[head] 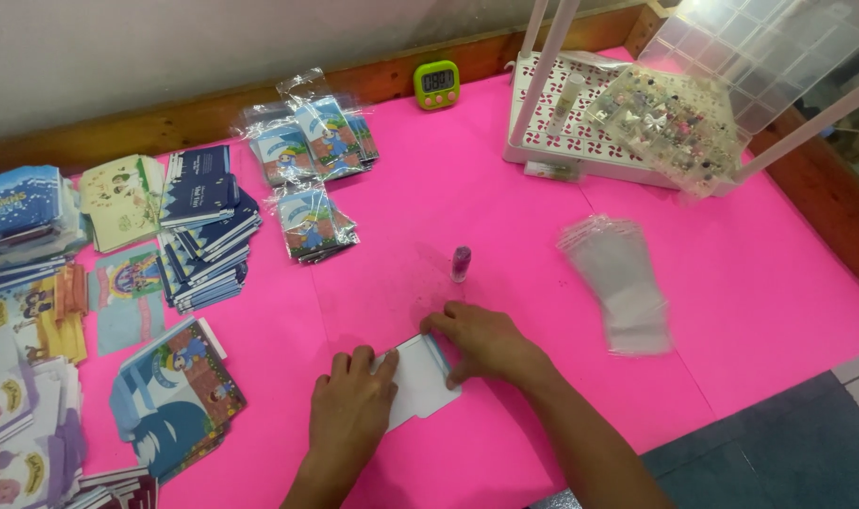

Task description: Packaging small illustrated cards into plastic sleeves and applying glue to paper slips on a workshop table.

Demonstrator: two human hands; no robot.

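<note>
our left hand (pixel 349 407) and right hand (pixel 486 341) press flat, fingers spread rather than clenched, on the small white folded card envelope (pixel 420 382) at six o'clock on the pink sheet (pixel 731 283), and we judge a slip could crease it or topple the purple glue tube (pixel 461 264) at twelve o'clock.

A single head-worn camera looks steeply down and forward onto the pink table (pixel 637 245). It sits close: both forearms enter from the bottom edge of the frame, at centre. The far wall crosses the top of the frame. The table's wooden rim (pixel 825 198) runs along the right. No second view exists.
</note>
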